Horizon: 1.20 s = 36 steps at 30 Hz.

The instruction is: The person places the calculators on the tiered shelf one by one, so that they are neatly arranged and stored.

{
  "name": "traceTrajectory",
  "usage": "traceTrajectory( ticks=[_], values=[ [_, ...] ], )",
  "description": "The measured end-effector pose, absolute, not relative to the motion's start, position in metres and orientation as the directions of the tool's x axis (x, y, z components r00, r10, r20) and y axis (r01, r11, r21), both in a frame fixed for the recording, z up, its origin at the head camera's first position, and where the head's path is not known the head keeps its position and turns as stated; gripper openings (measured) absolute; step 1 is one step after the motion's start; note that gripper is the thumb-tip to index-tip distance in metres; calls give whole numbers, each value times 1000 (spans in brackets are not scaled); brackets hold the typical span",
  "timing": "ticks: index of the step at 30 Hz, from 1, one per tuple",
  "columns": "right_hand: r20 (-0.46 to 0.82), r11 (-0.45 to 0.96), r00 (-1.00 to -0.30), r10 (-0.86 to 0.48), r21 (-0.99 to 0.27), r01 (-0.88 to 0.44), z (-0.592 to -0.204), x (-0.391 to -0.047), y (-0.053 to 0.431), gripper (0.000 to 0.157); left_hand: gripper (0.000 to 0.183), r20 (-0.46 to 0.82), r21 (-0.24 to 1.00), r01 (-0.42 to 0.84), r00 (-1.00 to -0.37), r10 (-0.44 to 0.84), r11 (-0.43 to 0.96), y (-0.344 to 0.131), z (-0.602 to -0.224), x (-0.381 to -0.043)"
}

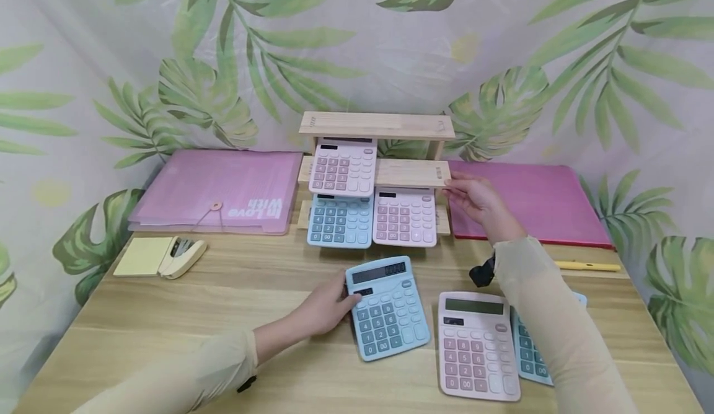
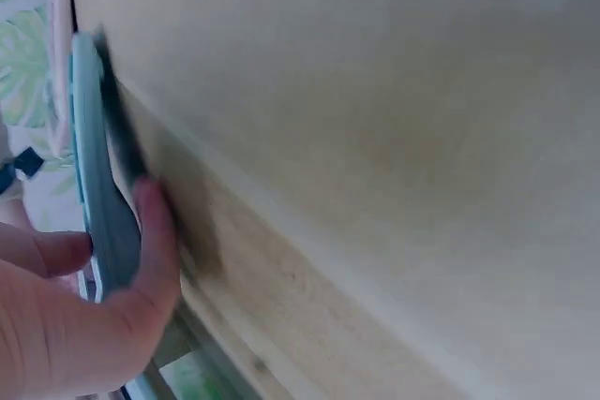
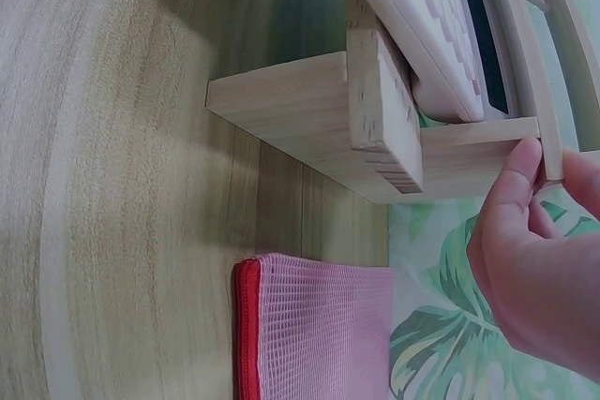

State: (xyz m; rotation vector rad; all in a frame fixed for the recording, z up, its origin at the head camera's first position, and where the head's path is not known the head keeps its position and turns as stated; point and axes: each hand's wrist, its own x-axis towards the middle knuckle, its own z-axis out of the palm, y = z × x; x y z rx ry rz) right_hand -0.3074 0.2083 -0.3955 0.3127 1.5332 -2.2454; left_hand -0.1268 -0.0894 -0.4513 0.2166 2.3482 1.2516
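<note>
My left hand (image 1: 323, 307) grips a blue calculator (image 1: 387, 308) by its upper left edge, thumb on the front face and fingers behind. In the left wrist view that calculator (image 2: 91, 119) is seen edge-on, tilted up from the table. With my right hand (image 1: 476, 200) I pinch the right end of the middle board of a wooden tiered rack (image 1: 413, 172). On the rack sit an upper pink calculator (image 1: 341, 167), a lower blue calculator (image 1: 340, 220) and, beside that one, a second pink calculator (image 1: 404, 217).
Front right lie a pink calculator (image 1: 478, 346) and a blue one (image 1: 532, 352), partly hidden by my right sleeve. A pink folder (image 1: 223, 184) and a magenta pouch (image 1: 524, 200) flank the rack. Sticky notes (image 1: 144, 256), a stapler (image 1: 184, 258) and a yellow pen (image 1: 588, 266) lie nearby.
</note>
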Motion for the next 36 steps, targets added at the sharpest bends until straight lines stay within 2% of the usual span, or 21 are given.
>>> traceTrajectory(
  ticks=[5,8,12,16,20,25,30,36],
  values=[
    [-396,-322,-895,-208,-836,444,-396,-308,209,66,40,-380,893,-237,-853,358,383,-106,-440,-106],
    [-397,-325,-893,-210,-834,447,-396,-308,212,66,35,-359,913,-251,-869,339,322,-110,-424,-109],
    [-393,-321,-897,-203,-838,440,-395,-308,215,63,36,-341,934,-285,-890,302,214,-105,-393,-138],
    [-390,-318,-897,-206,-841,439,-396,-307,215,62,41,-387,922,-370,-885,258,114,-91,-362,-182],
    [-394,-328,-894,-212,-834,445,-398,-308,210,60,42,-413,910,-392,-883,224,133,-75,-343,-221],
    [-383,-319,-901,-204,-844,431,-398,-310,208,61,45,-396,909,-356,-900,183,219,-58,-337,-254],
    [-384,-311,-901,-201,-847,431,-397,-309,207,61,46,-427,893,-388,-890,158,226,-50,-334,-274],
    [-391,-293,-899,-199,-851,435,-398,-308,209,60,47,-501,864,-480,-848,171,151,-43,-328,-283]
  ],
)
